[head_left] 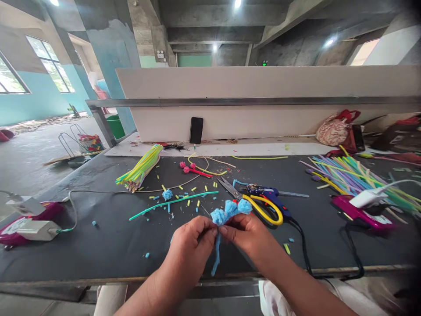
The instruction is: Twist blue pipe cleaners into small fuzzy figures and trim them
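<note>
Near the table's front edge, my left hand (195, 239) and my right hand (245, 232) meet with fingers pinched on a light blue fuzzy piece (230, 211). Three puffy blue tufts stand up above my fingertips, and one blue stem (216, 256) hangs down below them. Just behind my right hand lie scissors (268, 210) with yellow handles, blades pointing away to the left. A blue glue gun (274, 199) lies beside the scissors, partly beneath their handles. Left of the scissors are a green stem (174, 205) and a small blue ball (167, 194).
Fuzzy stems lie in a yellow-green bundle (141, 166) at left and a mixed pile (348, 171) at right. Magenta power strips (362, 213) with cords flank the dark table (108, 245). Behind are red-pink balls (187, 167), a phone (196, 130) and a bag (333, 128).
</note>
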`<state>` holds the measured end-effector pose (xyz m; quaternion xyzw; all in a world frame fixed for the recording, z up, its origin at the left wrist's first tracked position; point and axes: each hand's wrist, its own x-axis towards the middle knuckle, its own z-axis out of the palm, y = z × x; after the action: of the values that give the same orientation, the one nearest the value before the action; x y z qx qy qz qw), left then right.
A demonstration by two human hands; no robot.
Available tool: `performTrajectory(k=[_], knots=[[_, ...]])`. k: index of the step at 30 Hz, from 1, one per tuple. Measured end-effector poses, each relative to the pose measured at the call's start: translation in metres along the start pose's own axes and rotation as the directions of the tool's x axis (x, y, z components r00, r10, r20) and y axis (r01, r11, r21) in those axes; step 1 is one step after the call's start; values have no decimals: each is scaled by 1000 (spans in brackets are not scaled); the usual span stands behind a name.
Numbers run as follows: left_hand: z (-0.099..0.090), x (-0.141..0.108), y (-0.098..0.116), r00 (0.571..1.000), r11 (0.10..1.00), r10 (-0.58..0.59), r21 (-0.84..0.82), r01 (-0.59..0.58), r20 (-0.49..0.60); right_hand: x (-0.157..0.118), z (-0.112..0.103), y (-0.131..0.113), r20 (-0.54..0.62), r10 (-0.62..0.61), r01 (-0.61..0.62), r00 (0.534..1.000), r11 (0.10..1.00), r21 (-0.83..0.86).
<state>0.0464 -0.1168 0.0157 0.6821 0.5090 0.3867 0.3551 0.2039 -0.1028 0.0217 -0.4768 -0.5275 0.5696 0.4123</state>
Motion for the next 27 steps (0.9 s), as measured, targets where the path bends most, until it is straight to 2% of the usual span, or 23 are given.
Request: performTrajectory(k=[3, 5, 10, 14, 17, 21, 24, 27], knots=[[1, 3, 1, 994, 973, -67, -215, 85, 89, 1, -1, -3, 11, 7, -7, 1000, 1000, -29], [0, 5, 2, 989, 939, -69, -326, 109, 130, 2, 0, -5, 13, 17, -17, 1000, 999, -30], [-3, 11, 1, 998, 957, -2, -290, 20, 63, 3, 2, -5, 1, 38, -38, 999, 998, -40], [0, 12, -5, 995, 923, -77, -373, 96, 67, 3, 2, -2, -12, 43, -44, 999, 996, -77], [4, 13, -11, 986, 830, -123, -533, 164, 111, 2, 2, -1, -9, 43, -44, 999, 997, -63], [10, 14, -16, 977, 653, -138, -727, 214, 164, 2, 1, -3, 3, 41, -41, 999, 998, -49], [12, 15, -15, 971, 564, -170, -792, 235, 167, 2, 2, -2, -1, 47, -47, 999, 998, -52], [15, 14, -11, 968, 512, -183, -824, 242, 171, 2, 1, -2, -4, 26, -26, 1000, 999, -46]])
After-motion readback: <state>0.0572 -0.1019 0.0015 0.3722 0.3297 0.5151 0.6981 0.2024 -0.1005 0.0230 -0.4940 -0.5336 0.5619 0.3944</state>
